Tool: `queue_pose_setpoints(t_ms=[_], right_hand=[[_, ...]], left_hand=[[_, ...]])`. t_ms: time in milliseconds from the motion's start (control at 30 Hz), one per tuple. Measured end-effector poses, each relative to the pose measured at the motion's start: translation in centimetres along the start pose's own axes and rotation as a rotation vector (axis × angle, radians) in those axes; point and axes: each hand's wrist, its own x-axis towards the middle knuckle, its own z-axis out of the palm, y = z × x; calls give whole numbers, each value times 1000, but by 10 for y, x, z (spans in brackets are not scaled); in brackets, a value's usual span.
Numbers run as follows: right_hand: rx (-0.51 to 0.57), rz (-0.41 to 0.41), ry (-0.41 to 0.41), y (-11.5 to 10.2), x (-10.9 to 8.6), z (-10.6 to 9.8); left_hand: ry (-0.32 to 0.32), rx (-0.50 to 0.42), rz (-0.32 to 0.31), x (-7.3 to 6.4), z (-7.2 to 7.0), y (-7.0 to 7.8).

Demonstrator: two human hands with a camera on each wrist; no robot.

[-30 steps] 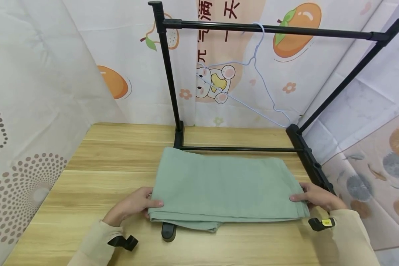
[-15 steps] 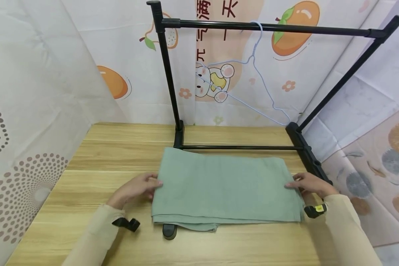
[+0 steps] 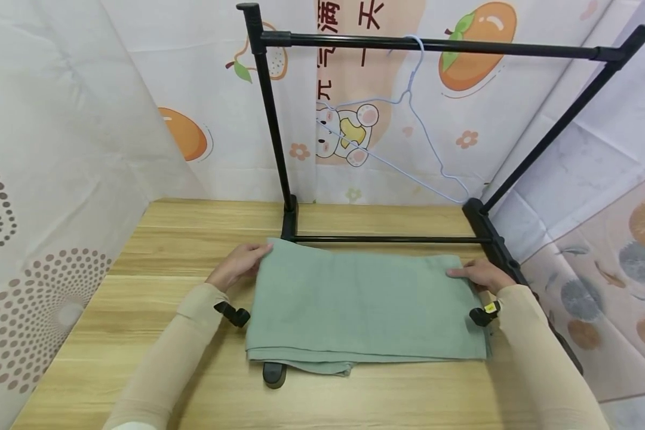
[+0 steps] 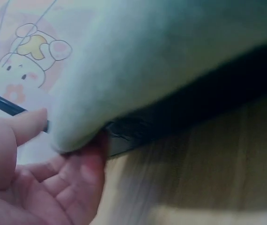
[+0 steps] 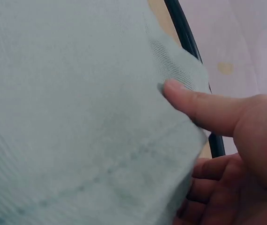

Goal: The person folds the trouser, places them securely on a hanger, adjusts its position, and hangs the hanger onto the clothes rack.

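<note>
A folded sage-green cloth (image 3: 355, 304) lies on the wooden table, partly over the black base of a clothes rack. Its layered edge faces me; a stitched seam shows in the right wrist view, but its exact kind is hidden by the folding. My left hand (image 3: 242, 263) is at the far left corner. In the left wrist view, the fingers (image 4: 84, 171) reach under the cloth's edge and the thumb stands close beside it. My right hand (image 3: 481, 275) holds the far right corner, with the thumb (image 5: 203, 105) pressed on top and the other fingers below.
The black clothes rack (image 3: 441, 45) stands behind the cloth, its low crossbar (image 3: 392, 239) just past the far edge. From its top bar hangs a pale blue wire hanger (image 3: 411, 83). Printed curtains (image 3: 236, 137) enclose the back and sides. A black foot (image 3: 274, 375) sticks out near me.
Both hands have slid away from me along the cloth's short sides, from near its front corners to its far corners. The cloth shifted slightly at first and now lies about still.
</note>
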Motion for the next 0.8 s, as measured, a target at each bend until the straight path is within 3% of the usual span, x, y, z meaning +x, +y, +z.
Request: queue_pose_setpoints(t_ms=[267, 400, 567, 700, 800], right_hand=[[26, -30, 144, 6, 10, 7], [-76, -47, 168, 3, 9, 10], [-203, -68, 191, -1, 2, 12], [-245, -116, 265, -10, -9, 20], [-299, -197, 327, -22, -21, 35]], left_hand=[[127, -36, -14, 6, 0, -4], [139, -21, -24, 6, 1, -7], [112, -4, -26, -5, 4, -15], [31, 26, 5, -22, 8, -22], [-25, 27, 19, -33, 12, -25]])
